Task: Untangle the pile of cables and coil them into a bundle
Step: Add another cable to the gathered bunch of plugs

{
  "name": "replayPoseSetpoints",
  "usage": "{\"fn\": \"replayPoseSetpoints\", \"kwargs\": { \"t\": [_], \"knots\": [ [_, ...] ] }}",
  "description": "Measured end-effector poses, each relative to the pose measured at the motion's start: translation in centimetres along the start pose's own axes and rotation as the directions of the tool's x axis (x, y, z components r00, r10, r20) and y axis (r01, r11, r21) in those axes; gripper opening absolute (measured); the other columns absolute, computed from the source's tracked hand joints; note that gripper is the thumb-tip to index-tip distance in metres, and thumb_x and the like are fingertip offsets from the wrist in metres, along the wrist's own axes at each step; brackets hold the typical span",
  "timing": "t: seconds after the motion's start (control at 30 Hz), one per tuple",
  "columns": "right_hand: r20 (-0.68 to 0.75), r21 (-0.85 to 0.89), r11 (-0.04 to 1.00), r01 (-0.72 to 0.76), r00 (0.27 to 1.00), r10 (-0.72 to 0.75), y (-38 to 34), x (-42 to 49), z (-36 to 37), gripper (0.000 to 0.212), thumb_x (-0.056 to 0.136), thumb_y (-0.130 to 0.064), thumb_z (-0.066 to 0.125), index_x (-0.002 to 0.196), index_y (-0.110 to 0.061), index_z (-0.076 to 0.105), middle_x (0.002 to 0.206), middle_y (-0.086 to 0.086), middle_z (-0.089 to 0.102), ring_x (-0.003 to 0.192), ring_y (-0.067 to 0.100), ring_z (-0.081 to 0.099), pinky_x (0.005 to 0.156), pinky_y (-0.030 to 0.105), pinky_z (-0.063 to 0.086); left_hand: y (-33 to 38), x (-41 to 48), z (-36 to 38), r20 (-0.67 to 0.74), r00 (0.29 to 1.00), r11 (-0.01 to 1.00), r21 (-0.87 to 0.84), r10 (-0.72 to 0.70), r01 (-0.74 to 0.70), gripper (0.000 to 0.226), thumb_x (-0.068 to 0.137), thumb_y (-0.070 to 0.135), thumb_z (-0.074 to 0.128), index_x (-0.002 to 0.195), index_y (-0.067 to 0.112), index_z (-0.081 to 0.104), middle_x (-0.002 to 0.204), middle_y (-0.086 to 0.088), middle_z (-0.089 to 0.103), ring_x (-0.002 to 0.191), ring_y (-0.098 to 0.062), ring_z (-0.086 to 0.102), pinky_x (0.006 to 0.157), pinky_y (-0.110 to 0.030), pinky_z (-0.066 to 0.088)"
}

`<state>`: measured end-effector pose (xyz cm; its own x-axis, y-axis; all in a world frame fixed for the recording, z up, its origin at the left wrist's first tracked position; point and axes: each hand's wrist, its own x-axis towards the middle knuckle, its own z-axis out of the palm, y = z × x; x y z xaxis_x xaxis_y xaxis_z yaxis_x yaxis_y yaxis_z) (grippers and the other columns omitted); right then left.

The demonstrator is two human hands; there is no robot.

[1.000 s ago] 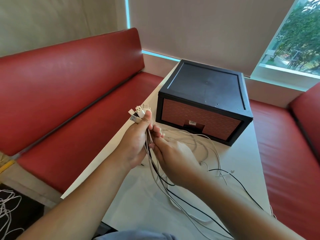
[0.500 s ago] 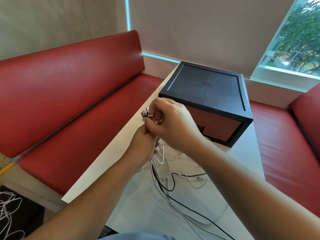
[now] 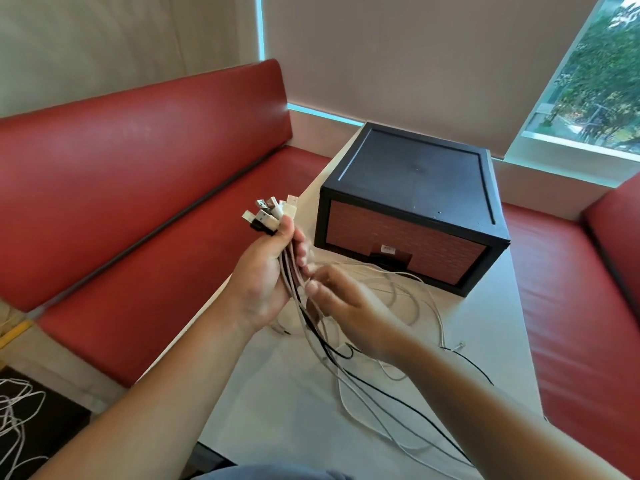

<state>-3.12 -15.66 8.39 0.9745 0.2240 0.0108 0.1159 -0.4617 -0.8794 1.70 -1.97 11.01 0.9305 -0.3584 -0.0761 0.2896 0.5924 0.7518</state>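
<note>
Cables (image 3: 290, 277) slip behind the right forearm (image 3: 460, 386) — ends hidden.

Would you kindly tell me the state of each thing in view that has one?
cables, plug ends bunched, lengths loose on the table, uncoiled.
left hand, holds the bunched ends.
right hand, on the strands just below; hold unclear.
black box, drawer shut.
blind, lowered.
floor cables, tangled.

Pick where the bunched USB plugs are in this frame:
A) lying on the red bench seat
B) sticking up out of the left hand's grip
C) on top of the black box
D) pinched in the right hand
B: the USB plugs fan out above the left hand, which grips the cables just below them; the right hand is lower down the strands.
</note>
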Motion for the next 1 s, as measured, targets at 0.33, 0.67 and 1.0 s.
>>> {"fn": "replayPoseSetpoints", "kwargs": {
  "t": [0.33,0.67,1.0],
  "knots": [
    [-0.143,-0.352,0.919,0.174,0.961,-0.237,-1.4,1.0,-0.3,0.017,0.096,-0.034,0.055,0.090,-0.019,0.055,0.077,-0.011,0.056,0.067,0.008,0.051,0.061,0.030,0.045,-0.2,-0.2,-0.2,0.014,0.999,0.999,-0.039,-0.034,0.035,0.027,0.091,0.032,0.046,0.082,0.009,0.057,0.106,-0.011,0.074,0.096,-0.017,0.072,0.082,-0.032,0.057],
    [-0.166,-0.638,0.735,0.231,0.891,-0.423,-0.7,1.1,-0.7,0.035,0.097,-0.036,0.028,0.087,-0.013,0.052,0.068,0.000,0.057,0.053,0.021,0.053,0.050,0.040,0.048,-0.3,-0.4,-0.2,-0.018,0.999,0.999,0.042,-0.031,0.031,0.031,0.102,0.028,0.039,0.083,0.011,0.057,0.112,-0.011,0.072,0.101,-0.018,0.070,0.091,-0.030,0.052],
    [-0.166,-0.698,0.674,0.244,0.860,-0.483,-0.4,1.1,-0.4,0.037,0.097,-0.037,0.030,0.097,-0.013,0.058,0.067,-0.003,0.057,0.051,0.019,0.052,0.044,0.036,0.045,-0.1,-0.5,0.2,-0.032,0.999,0.998,0.065,0.008,-0.006,0.032,0.102,0.027,0.039,0.083,0.008,0.058,0.111,-0.015,0.072,0.103,-0.022,0.070,0.083,-0.031,0.058]
  ]
}}
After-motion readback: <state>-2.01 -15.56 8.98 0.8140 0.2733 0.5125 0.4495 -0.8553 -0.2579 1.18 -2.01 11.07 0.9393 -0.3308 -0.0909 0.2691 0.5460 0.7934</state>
